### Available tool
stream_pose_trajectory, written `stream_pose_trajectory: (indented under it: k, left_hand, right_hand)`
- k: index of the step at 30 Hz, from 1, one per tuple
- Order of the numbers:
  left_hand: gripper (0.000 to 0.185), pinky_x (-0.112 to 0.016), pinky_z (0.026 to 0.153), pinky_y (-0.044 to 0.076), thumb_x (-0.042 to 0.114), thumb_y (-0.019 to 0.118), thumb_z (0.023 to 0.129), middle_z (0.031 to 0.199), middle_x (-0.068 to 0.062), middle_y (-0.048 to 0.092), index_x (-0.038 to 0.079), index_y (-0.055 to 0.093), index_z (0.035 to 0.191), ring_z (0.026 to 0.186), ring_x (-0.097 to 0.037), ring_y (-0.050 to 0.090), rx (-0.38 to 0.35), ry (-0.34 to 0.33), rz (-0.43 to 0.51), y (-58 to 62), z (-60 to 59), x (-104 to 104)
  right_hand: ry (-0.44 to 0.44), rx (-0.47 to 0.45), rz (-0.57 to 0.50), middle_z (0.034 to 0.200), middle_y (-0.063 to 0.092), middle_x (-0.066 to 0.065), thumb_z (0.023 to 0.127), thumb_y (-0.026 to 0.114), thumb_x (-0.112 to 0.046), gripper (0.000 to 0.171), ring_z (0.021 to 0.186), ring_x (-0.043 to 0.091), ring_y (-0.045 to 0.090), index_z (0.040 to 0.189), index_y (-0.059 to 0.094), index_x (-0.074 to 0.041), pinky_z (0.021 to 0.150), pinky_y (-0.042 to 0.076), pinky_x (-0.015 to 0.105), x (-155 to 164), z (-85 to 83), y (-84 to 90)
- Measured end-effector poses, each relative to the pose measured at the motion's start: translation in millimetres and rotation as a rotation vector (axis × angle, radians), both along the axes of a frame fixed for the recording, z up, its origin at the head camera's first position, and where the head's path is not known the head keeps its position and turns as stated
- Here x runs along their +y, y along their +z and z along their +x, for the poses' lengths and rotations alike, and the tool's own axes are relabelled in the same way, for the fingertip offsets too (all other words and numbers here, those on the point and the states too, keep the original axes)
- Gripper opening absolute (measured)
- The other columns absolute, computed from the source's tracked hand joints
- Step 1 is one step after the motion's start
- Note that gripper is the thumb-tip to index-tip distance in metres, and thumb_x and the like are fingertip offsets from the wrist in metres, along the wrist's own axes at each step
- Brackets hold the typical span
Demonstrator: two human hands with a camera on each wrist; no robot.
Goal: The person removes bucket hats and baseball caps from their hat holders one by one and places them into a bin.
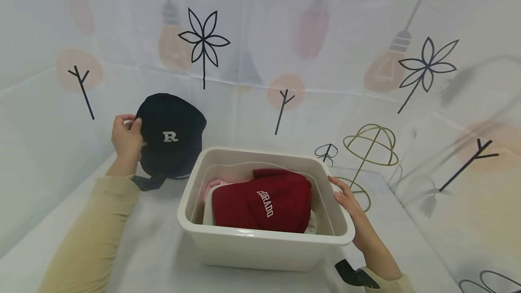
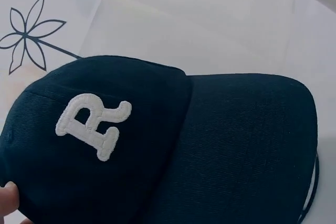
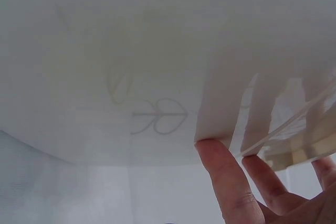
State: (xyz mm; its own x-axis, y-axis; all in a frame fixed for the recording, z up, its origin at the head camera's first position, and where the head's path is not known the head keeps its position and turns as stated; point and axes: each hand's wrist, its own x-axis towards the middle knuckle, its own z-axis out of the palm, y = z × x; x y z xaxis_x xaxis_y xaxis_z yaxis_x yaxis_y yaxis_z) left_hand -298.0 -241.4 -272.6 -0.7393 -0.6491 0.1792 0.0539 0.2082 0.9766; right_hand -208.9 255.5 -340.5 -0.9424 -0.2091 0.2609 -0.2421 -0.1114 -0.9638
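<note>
A dark navy baseball cap [image 1: 171, 121] with a white letter R stands upright left of the bin, brim downward. My left hand [image 1: 127, 138] pinches the left edge of its crown between thumb and fingers. In the left wrist view the cap [image 2: 231, 145] fills the lower part, with a fingertip [image 2: 7, 198] at its edge. A white plastic bin [image 1: 252, 250] holds a dark red cap [image 1: 281, 202] with white lettering, lying over pink and whitish items. My right hand [image 1: 350, 202] rests against the bin's right side; in the right wrist view fingertips [image 3: 215, 153] touch its glossy wall [image 3: 131, 35].
The bin stands on a white-covered table [image 1: 150, 234]. Behind it hangs a white printed backdrop [image 1: 252, 58] with bulb, flower and twig drawings. Black straps [image 1: 354, 276] show at both wrists.
</note>
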Motion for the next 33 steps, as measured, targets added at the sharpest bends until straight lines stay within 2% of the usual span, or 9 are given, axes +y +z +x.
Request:
stream_pose_trajectory:
  k: [2, 9, 11, 16, 18, 21, 25, 31, 33]
  left_hand:
    - [0.005, -0.018, 0.040, 0.042, 0.025, 0.047, 0.098, 0.129, -0.011, 0.052, 0.029, 0.043, 0.096, 0.066, -0.008, 0.046, -0.014, -0.015, 0.015, 3.4, 0.8, -2]
    - [0.007, -0.018, 0.042, 0.041, 0.026, 0.046, 0.098, 0.129, -0.010, 0.050, 0.031, 0.042, 0.095, 0.057, -0.008, 0.042, -0.033, -0.048, 0.009, 19.3, 3.6, -3]
    - [0.005, -0.018, 0.042, 0.041, 0.026, 0.046, 0.098, 0.130, -0.011, 0.050, 0.030, 0.043, 0.097, 0.060, -0.008, 0.043, -0.033, -0.053, -0.002, 23.2, 4.4, -2]
    - [0.007, -0.021, 0.045, 0.045, 0.026, 0.046, 0.098, 0.131, -0.012, 0.050, 0.024, 0.045, 0.104, 0.070, -0.009, 0.046, -0.048, -0.057, -0.022, 32.3, 3.7, 2]
    - [0.011, -0.022, 0.046, 0.047, 0.027, 0.046, 0.098, 0.130, -0.012, 0.051, 0.020, 0.045, 0.106, 0.071, -0.009, 0.046, -0.061, -0.069, -0.036, 36.1, 3.6, 4]
    - [0.018, -0.023, 0.045, 0.048, 0.026, 0.046, 0.097, 0.122, -0.010, 0.052, 0.014, 0.045, 0.111, 0.065, -0.010, 0.046, -0.074, -0.083, -0.070, 42.7, 4.5, 7]
    - [0.025, -0.024, 0.044, 0.045, 0.028, 0.047, 0.097, 0.110, -0.005, 0.052, 0.011, 0.047, 0.115, 0.059, -0.011, 0.045, -0.084, -0.061, -0.157, 52.9, 4.6, 9]
    - [0.020, -0.025, 0.061, 0.039, 0.025, 0.048, 0.097, 0.113, -0.010, 0.054, 0.011, 0.050, 0.111, 0.078, -0.013, 0.046, -0.057, -0.027, -0.280, 67.3, 3.7, 16]
    - [0.021, -0.025, 0.065, 0.039, 0.024, 0.048, 0.097, 0.115, -0.011, 0.054, 0.009, 0.050, 0.111, 0.083, -0.015, 0.047, -0.037, -0.031, -0.294, 70.3, 4.1, 20]
  right_hand:
    - [-0.007, -0.010, 0.009, 0.119, 0.055, -0.004, 0.099, 0.035, -0.012, 0.034, 0.103, 0.013, 0.058, 0.127, 0.046, -0.028, 0.080, 0.051, 0.030, 0, 0.6, 0.9]
    - [-0.040, -0.047, 0.250, 0.137, 0.030, 0.011, 0.101, 0.031, -0.028, 0.044, 0.110, 0.014, 0.048, 0.144, 0.023, -0.017, 0.082, 0.047, 0.034, 5, 9.8, 1.0]
    - [-0.041, -0.048, 0.254, 0.139, 0.028, 0.014, 0.101, 0.031, -0.029, 0.046, 0.111, 0.015, 0.047, 0.144, 0.022, -0.015, 0.083, 0.047, 0.036, 5, 10.0, 1.0]
    - [-0.044, -0.047, 0.254, 0.137, 0.029, 0.012, 0.101, 0.031, -0.028, 0.045, 0.110, 0.014, 0.048, 0.144, 0.023, -0.016, 0.082, 0.047, 0.035, 5, 9.4, 0.7]
    - [-0.037, -0.037, 0.220, 0.135, 0.033, 0.010, 0.101, 0.032, -0.026, 0.042, 0.110, 0.013, 0.050, 0.142, 0.026, -0.018, 0.082, 0.048, 0.034, 5, 8.2, 0.2]
    - [-0.020, -0.019, 0.109, 0.129, 0.044, 0.002, 0.101, 0.034, -0.019, 0.036, 0.107, 0.012, 0.054, 0.136, 0.038, -0.023, 0.081, 0.050, 0.031, 2, 4.3, -0.4]
    - [0.003, 0.009, -0.017, 0.118, 0.057, -0.006, 0.099, 0.035, -0.009, 0.036, 0.103, 0.011, 0.058, 0.123, 0.051, -0.030, 0.080, 0.051, 0.029, 0, -0.2, -0.9]
    - [0.002, 0.005, -0.014, 0.118, 0.057, -0.006, 0.099, 0.035, -0.010, 0.036, 0.103, 0.011, 0.058, 0.124, 0.051, -0.030, 0.080, 0.051, 0.029, 1, -0.4, -2.0]
    - [-0.004, -0.002, 0.055, 0.121, 0.052, -0.008, 0.100, 0.035, -0.015, 0.034, 0.104, 0.009, 0.056, 0.128, 0.046, -0.031, 0.079, 0.051, 0.029, 3, 1.6, -1.9]
